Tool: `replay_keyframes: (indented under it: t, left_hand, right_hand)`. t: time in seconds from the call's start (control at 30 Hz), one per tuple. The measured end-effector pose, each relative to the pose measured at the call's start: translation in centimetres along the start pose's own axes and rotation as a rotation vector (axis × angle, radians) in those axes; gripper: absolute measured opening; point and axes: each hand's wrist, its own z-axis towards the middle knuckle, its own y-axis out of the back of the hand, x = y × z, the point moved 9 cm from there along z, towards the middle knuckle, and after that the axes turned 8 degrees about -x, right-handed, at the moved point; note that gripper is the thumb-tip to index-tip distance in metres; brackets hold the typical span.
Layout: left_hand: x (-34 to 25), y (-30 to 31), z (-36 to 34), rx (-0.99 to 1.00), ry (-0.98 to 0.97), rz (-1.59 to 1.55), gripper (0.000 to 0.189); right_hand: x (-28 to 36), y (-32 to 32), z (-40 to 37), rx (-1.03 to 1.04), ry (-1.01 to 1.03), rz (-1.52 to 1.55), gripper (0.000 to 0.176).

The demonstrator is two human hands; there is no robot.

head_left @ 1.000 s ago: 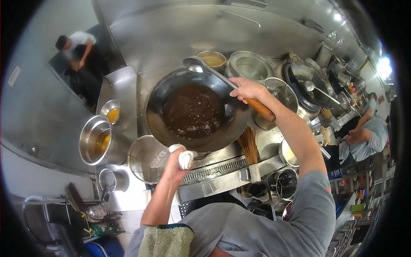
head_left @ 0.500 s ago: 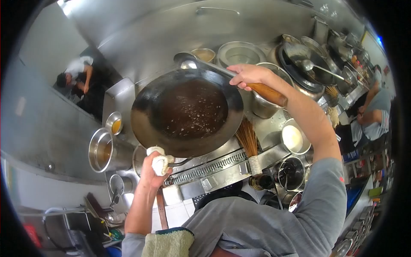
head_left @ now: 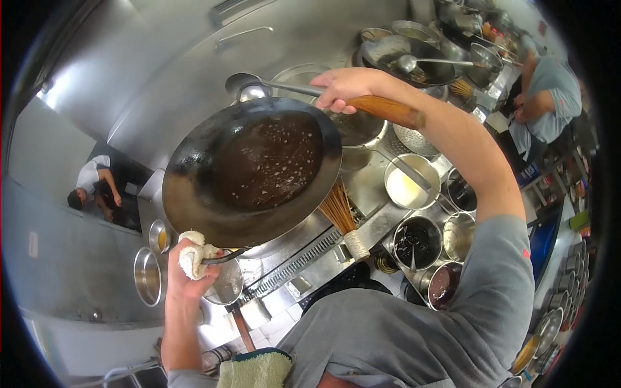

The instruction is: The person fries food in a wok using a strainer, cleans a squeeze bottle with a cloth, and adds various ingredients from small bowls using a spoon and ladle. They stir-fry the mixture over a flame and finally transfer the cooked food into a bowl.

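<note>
Stainless steel wall panels are seen behind a steel cooking range. Above it, a round black wok of dark brown sauce is held up. Its handle, largely hidden by a white cloth, is gripped by the left hand. A wooden-handled steel ladle is clenched in the right hand, with its bowl just beyond the far rim.
</note>
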Motion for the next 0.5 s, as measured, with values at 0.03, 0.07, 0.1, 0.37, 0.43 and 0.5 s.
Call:
replay_keyframes:
  t: [0.03, 0.07, 0.1, 0.37, 0.43, 0.5]
  left_hand:
    - [0.0, -0.2, 0.0, -0.005, -0.005, 0.014, 0.011]
    - [0.0, -0.6, 0.0, -0.01, -0.014, 0.027, 0.01]
    - [0.1, -1.1, 0.0, -0.012, -0.024, 0.041, 0.01]
    - [0.5, -4.6, -0.5, -0.084, -0.092, 0.109, 0.017]
    - [0.6, -5.3, -0.5, -0.089, -0.101, 0.125, 0.018]
    - [0.8, -5.6, -0.7, -0.092, -0.121, 0.131, 0.019]
  right_hand:
    - [-0.4, 0.4, -0.4, -0.005, 0.0, 0.004, 0.025]
    - [-0.7, 0.8, -0.8, -0.009, 0.002, 0.006, 0.025]
    - [-1.0, 1.1, -1.1, -0.012, 0.004, 0.01, 0.025]
    - [-3.7, 3.4, -2.5, -0.039, 0.041, 0.064, 0.022]
    - [-4.6, 3.9, -2.3, -0.035, 0.035, 0.086, 0.021]
    - [-5.3, 3.9, -2.2, -0.03, 0.039, 0.087, 0.019]
